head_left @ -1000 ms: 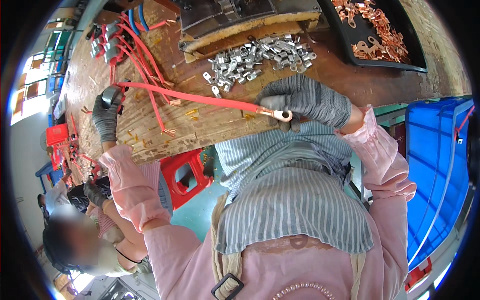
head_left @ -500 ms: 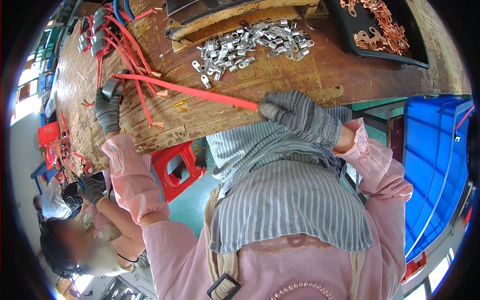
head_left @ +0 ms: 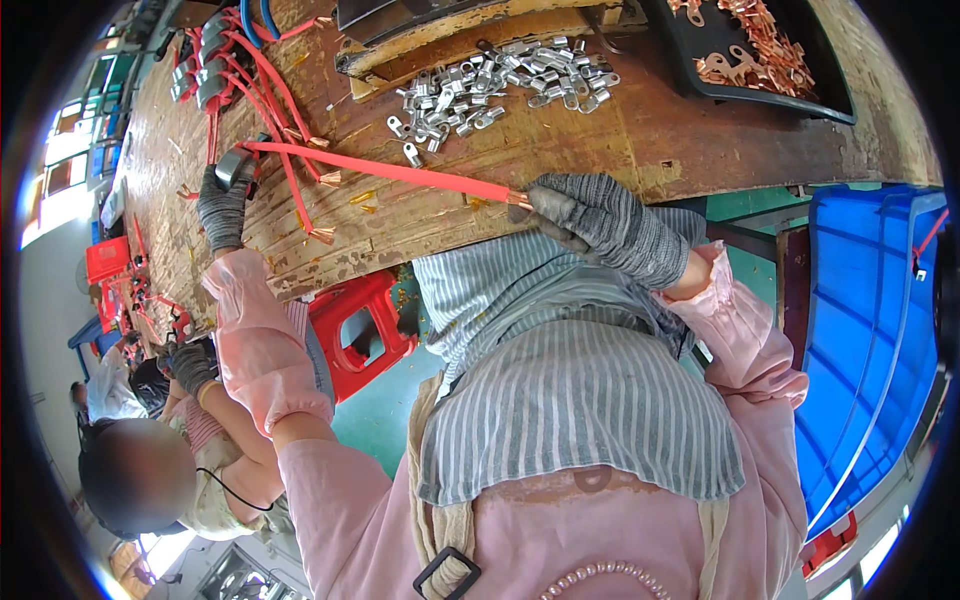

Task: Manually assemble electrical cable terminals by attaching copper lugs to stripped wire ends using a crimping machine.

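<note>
My left hand (head_left: 222,205), in a grey knit glove, is closed round a grey ring-shaped core (head_left: 232,166) with red cable through it. From there a thick red cable (head_left: 390,173) stretches right across the table edge. Its bare copper end (head_left: 517,199) shows at the fingertips of my gloved right hand (head_left: 600,222), which pinches it. Beyond my left hand lie more grey cores (head_left: 212,75) with red cables whose copper strands are stripped and splayed. Silver cable lugs (head_left: 480,90) lie in a loose pile on the worn wooden table (head_left: 640,135).
A black tray (head_left: 770,100) of copper lugs stands at the back right. A wooden-edged black block (head_left: 450,30) sits behind the silver lugs. Right of me is a blue bin (head_left: 870,340). A red stool (head_left: 365,335) and a gloved co-worker's hand (head_left: 190,365) are at left.
The copper end of the cable has come into sight as my right fingers shifted to its tip. My left hand has moved slightly right with the core.
</note>
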Action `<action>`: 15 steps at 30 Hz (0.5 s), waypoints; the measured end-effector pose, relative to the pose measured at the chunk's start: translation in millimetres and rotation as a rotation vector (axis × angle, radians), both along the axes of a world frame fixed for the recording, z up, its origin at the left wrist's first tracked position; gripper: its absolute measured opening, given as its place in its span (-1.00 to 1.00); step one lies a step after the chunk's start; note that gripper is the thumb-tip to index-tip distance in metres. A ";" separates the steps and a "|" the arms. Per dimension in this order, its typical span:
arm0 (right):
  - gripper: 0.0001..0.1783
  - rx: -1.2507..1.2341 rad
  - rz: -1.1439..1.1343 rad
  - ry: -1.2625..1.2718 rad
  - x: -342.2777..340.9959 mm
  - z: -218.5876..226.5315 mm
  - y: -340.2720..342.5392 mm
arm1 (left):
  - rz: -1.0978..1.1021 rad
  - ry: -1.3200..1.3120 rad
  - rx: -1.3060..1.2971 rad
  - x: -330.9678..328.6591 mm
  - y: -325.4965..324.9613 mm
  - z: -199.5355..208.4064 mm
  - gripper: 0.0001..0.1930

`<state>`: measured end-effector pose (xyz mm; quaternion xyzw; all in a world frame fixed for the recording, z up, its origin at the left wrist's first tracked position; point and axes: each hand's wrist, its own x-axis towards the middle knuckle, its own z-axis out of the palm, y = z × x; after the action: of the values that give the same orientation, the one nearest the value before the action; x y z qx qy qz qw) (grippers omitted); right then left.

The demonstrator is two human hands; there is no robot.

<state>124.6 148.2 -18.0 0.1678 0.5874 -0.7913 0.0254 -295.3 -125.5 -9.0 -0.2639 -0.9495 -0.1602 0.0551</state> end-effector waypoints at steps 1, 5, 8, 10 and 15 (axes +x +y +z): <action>-0.68 0.001 0.005 0.006 -0.5 3.4 3.9 | 0.005 0.006 0.001 -9.2 -10.9 -3.5 -0.38; -0.63 -0.098 0.157 -0.053 1.7 7.6 6.9 | -0.024 0.040 0.081 -32.4 -30.4 -18.7 -0.34; -0.63 -0.120 0.132 -0.068 2.9 9.2 8.9 | 0.006 0.016 0.018 -11.9 -2.3 -9.5 -0.36; -0.63 -0.115 0.134 -0.086 3.5 13.2 8.4 | -0.002 0.022 -0.004 -7.9 -2.5 -5.8 -0.39; -0.64 -0.094 0.119 -0.034 4.9 14.6 7.1 | -0.016 0.058 -0.053 -0.9 -1.7 4.0 -0.46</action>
<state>129.5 155.4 -3.4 0.1445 0.5579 -0.8122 0.0903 -296.2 -127.2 -5.0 -0.2775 -0.9493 -0.1279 0.0744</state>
